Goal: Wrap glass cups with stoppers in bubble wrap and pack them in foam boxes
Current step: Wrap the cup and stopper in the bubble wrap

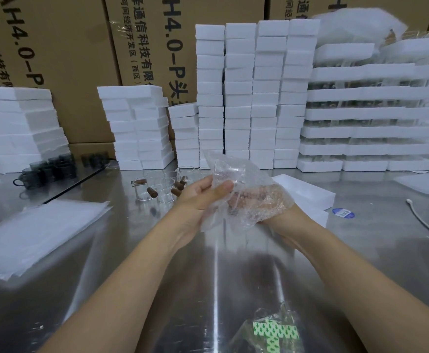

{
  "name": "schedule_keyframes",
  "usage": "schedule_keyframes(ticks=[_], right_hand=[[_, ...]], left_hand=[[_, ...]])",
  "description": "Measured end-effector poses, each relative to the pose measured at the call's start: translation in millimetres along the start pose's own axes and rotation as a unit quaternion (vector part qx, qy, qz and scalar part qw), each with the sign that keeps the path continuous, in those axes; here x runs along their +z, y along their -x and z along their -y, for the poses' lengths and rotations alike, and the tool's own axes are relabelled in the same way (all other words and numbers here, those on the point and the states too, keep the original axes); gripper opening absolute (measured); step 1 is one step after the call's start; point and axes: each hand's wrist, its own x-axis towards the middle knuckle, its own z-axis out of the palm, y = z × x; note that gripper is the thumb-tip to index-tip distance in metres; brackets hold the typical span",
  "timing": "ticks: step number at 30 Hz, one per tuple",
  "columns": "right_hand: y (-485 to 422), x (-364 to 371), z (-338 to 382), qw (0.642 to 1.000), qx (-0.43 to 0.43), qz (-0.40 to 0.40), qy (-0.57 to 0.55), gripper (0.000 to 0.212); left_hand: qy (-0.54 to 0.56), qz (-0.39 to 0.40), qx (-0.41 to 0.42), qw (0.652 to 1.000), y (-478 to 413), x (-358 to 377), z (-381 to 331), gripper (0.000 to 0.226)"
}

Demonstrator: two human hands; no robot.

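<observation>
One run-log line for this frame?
phase: wrapping | left hand: grips bubble wrap | right hand: grips it from beneath | foam box: on table behind hands

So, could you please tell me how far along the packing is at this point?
Done: unclear; the stacked foam boxes don't show their contents. In hand: the left hand and right hand hold a bubble wrap sheet bunched around something. Left: several clear glass cups and brown stoppers sit unwrapped on the table.
</observation>
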Motion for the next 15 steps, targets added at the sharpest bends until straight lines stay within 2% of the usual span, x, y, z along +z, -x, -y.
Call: schedule_keyframes(ticks=[1, 2, 3, 5, 7, 11, 13, 15], right_hand=[[0.0, 1.1, -0.7, 1.0, 0.01, -0.002, 0.01, 0.005], [0.2, 3.2, 0.1, 1.0, 0.021, -0.007, 0.017, 0.01], [0.6, 4.2, 1.3, 0.999, 0.027, -0.008, 0.024, 0.023], [2.2, 5.6, 7.2, 0.998, 0.03, 0.008, 0.052, 0.038], [4.7, 6.8, 16.4, 0.994, 0.034, 0.043, 0.095, 0.021], [3.6, 4.5, 18.3, 0.99, 0.036, 0.059, 0.122, 0.011], [2.1, 0.7, 14.3, 0.985, 0.043, 0.059, 0.159, 0.031], [1.5, -0.8, 13.4, 0.978, 0.052, 0.081, 0.183, 0.031]], left_hand=[[0.0, -0.009, 0.002, 1.0, 1.0, 1.8, -1.1, 0.133], [-0.001, -0.012, 0.005, 1.0, 1.6, 2.5, -1.6, 0.138], [-0.001, -0.013, 0.005, 1.0, 1.9, 2.5, -1.7, 0.133], [-0.003, -0.02, -0.001, 1.0, 1.9, 2.1, -1.0, 0.099], [0.012, -0.036, -0.005, 0.999, 1.3, 0.1, -1.3, 0.068], [0.075, -0.054, -0.03, 0.995, 1.4, -6.2, -5.7, 0.065], [0.087, -0.049, -0.038, 0.994, 0.9, -9.2, -5.4, 0.063], [0.09, -0.047, -0.042, 0.994, 0.6, -11.4, -4.4, 0.064]])
